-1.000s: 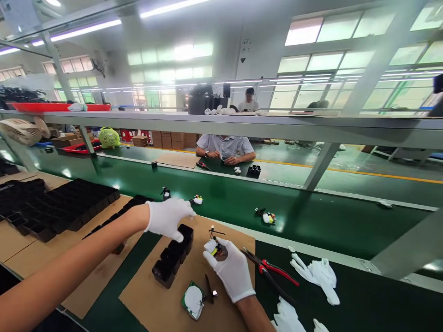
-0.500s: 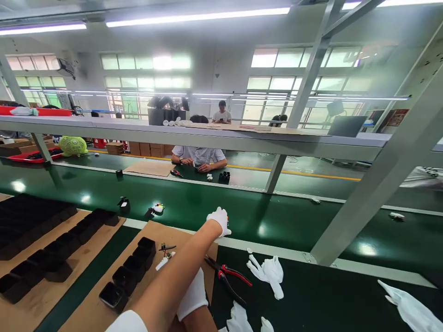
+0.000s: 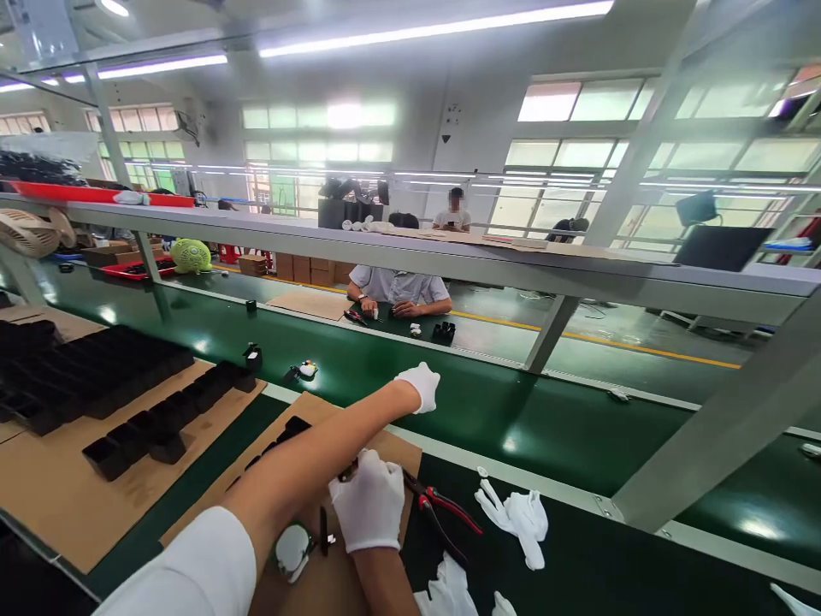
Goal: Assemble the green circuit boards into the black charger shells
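Note:
My left hand (image 3: 420, 387), in a white glove, reaches out over the green belt (image 3: 475, 395) with its fingers curled closed. Whatever it may hold is hidden from me. Below that forearm, my right hand (image 3: 370, 503), also gloved, is closed above the brown cardboard (image 3: 350, 577). A small dark piece (image 3: 348, 470) shows at its fingertips, partly covered. Left of this hand lie a thin black strip (image 3: 323, 530) and a round white part with a dark edge (image 3: 293, 552). Red-handled pliers (image 3: 442, 509) rest just to its right.
Crumpled white gloves (image 3: 516, 518) lie right of the pliers. Rows of black boxes (image 3: 128, 372) fill the left cardboard. Small parts (image 3: 304, 370) sit on the belt. A slanted metal post (image 3: 699, 419) stands at right, under a long shelf (image 3: 410, 248). A co-worker (image 3: 401, 295) sits opposite.
The view has swung left. My right hand, mostly behind my left forearm before, now shows below it. My left hand stays stretched over the belt, its fingers more hidden.

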Demonstrator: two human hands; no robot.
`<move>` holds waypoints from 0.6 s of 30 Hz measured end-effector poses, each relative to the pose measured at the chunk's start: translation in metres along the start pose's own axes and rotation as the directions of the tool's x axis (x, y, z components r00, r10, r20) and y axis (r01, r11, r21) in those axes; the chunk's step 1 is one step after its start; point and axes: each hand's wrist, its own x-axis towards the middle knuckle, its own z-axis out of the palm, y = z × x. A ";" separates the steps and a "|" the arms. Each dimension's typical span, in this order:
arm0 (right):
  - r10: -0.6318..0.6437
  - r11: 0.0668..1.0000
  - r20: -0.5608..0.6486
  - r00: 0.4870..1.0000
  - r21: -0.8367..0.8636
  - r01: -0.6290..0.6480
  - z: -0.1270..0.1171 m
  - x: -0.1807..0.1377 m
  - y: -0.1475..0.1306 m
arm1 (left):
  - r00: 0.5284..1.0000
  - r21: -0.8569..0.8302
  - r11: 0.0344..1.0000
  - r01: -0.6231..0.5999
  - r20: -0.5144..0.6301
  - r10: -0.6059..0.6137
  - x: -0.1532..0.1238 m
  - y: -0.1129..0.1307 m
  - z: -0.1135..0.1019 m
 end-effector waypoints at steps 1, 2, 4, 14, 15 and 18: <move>0.046 0.999 -0.063 0.997 0.015 -0.045 -0.002 0.000 0.002 | 1.000 0.011 1.000 -0.008 -0.003 0.008 -0.008 -0.012 -0.013; 0.089 0.996 -0.123 0.988 0.038 -0.085 -0.005 0.001 0.005 | 1.000 0.025 1.000 -0.006 -0.010 0.007 -0.017 -0.026 -0.027; 0.174 0.982 -0.223 0.959 0.105 -0.154 -0.011 0.007 0.014 | 0.999 0.053 0.998 0.020 -0.026 -0.019 -0.038 -0.055 -0.047; 0.435 0.773 -0.421 0.796 0.628 -0.089 -0.078 0.041 0.028 | 0.998 -0.052 0.996 0.069 0.001 -0.069 -0.154 -0.061 0.015; 0.428 0.751 -0.434 0.792 0.659 -0.045 -0.091 0.038 0.026 | 0.997 -0.087 0.994 0.073 -0.032 -0.076 -0.167 -0.060 0.017; 0.374 0.715 -0.455 0.808 0.696 0.060 -0.132 0.015 0.022 | 0.968 -0.252 0.968 0.004 -0.240 -0.066 -0.220 -0.075 0.012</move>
